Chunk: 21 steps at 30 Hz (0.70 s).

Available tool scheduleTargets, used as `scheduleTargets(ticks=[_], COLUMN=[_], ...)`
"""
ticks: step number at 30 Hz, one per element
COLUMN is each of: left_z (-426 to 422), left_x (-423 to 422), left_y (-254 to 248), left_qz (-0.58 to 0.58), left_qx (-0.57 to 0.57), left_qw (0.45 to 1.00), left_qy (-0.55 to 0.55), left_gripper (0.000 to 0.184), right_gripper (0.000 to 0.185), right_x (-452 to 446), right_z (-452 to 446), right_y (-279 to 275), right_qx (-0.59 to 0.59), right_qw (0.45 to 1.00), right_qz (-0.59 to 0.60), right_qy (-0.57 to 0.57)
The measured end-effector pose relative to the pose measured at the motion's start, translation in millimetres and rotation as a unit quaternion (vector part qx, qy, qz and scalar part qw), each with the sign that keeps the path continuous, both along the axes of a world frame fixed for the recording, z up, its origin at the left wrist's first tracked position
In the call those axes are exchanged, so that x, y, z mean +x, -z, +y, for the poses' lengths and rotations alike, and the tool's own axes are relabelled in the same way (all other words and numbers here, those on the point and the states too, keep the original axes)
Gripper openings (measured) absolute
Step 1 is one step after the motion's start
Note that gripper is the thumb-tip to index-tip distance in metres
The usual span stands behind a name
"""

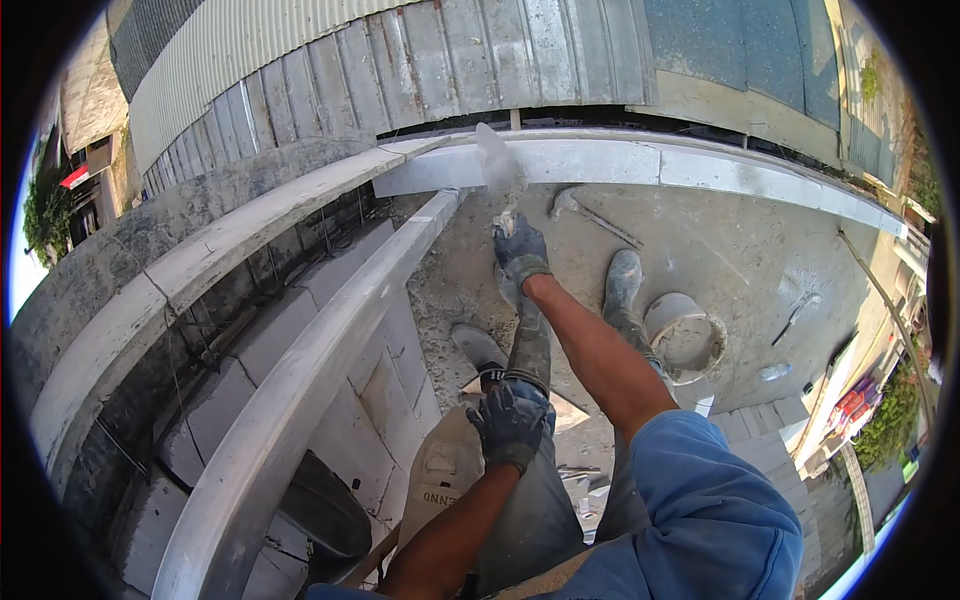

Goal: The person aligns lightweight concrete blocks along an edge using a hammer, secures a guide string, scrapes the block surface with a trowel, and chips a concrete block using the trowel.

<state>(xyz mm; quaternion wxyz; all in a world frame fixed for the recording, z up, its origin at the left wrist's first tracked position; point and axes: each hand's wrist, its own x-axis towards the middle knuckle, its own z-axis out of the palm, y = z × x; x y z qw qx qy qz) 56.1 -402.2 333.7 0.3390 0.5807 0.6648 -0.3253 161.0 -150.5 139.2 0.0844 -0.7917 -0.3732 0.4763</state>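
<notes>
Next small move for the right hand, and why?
Probably draw the tool back toward the body, then check the white ledge. The right hand grips the tool, its blurred blade overlaps the ledge in view, and the left hand is away at the leg. Contact with the ledge is unclear.

Bright daylight shines on everything, and the sky (25,275) at the left edge glows almost white. The tool (497,158) in the right hand (522,250) is blurry (just a gray smudge), and the long white ledge (590,160) looks curved inside the round, black-edged view.
</notes>
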Motion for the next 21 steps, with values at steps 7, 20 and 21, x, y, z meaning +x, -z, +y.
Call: scheduleTargets(ticks=[7, 20, 21], left_z=[-14, -10, -7], left_x=[0, 6, 6], left_y=[9, 2, 2], left_qz=[-0.005, -0.019, -0.020], left_qx=[0.029, 0.008, 0.007], left_qw=[0.999, 1.000, 1.000], left_qy=[0.012, -0.012, -0.015], left_gripper=[0.099, 0.101, 0.101], right_gripper=[0.047, 0.040, 0.041], right_x=[0, 15, 21], right_z=[3, -13, -18], right_y=[6, 8, 9], right_qx=[-0.001, 0.031, 0.040], right_qw=[0.999, 0.994, 0.999], right_qz=[0.014, 0.044, 0.016], right_qy=[0.038, -0.097, 0.015])
